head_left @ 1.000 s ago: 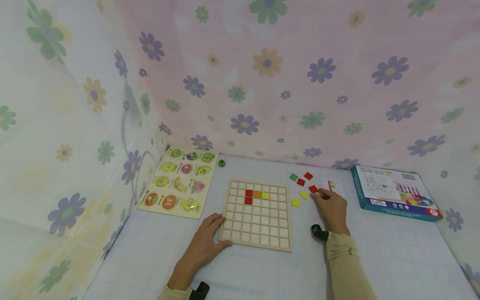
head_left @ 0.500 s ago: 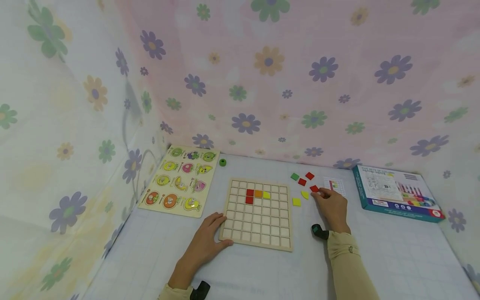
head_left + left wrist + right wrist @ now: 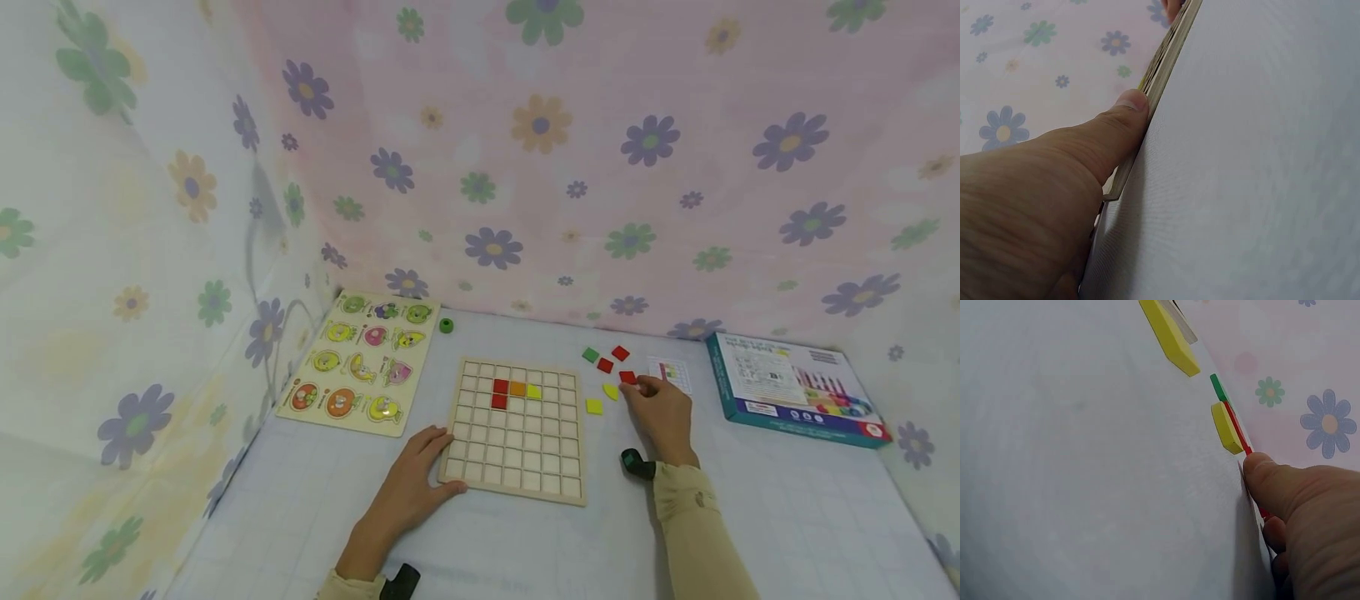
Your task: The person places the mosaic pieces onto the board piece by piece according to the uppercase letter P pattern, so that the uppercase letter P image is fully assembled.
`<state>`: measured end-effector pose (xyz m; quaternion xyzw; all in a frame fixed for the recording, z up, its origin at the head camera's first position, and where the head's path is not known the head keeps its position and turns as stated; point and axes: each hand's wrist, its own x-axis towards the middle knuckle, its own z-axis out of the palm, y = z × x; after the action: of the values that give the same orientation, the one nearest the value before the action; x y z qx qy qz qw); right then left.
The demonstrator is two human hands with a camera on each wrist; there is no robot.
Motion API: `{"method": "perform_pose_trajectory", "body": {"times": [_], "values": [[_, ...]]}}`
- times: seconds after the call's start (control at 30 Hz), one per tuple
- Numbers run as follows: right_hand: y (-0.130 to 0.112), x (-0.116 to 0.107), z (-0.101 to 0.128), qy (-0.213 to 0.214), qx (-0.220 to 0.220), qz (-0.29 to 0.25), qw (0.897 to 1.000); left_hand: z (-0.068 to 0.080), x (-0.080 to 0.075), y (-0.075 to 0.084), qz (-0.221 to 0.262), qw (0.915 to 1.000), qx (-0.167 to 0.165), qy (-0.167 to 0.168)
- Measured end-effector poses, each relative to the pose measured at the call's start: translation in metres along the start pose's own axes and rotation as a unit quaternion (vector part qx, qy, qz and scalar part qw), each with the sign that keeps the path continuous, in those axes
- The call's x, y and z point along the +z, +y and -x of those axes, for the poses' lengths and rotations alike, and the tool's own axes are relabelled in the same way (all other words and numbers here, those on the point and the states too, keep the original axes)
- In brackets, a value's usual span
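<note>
Grid board [image 3: 514, 429] lies nearest us on table [image 3: 787, 517]; our left hand [image 3: 408, 492] rests flat-fingered on its near-left corner. Farther right, our right hand [image 3: 663, 414] pinches red tile [image 3: 627, 377] beside yellow tiles [image 3: 593, 406].

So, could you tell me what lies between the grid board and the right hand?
In the head view, two yellow tiles lie on the table between the grid board and the right hand.
</note>
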<state>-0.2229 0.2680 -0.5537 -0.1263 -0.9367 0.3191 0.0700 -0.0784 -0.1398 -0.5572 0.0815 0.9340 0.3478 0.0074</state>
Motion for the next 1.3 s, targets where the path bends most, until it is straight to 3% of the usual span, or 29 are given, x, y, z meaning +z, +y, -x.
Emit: {"method": "perform_pose_trajectory", "body": {"times": [0.53,0.83,1.3], "values": [[-0.009,0.008,-0.01,0.012,0.022,0.011,1.0,0.002,0.0,-0.001,-0.001,1.0,-0.001,0.007],[-0.008,0.004,-0.009,0.001,0.012,0.016,1.0,0.001,0.001,-0.001,0.001,1.0,0.003,0.006],[-0.008,-0.003,-0.004,-0.028,0.03,-0.005,0.999,0.001,-0.001,-0.002,0.004,1.0,0.007,-0.002]]}}
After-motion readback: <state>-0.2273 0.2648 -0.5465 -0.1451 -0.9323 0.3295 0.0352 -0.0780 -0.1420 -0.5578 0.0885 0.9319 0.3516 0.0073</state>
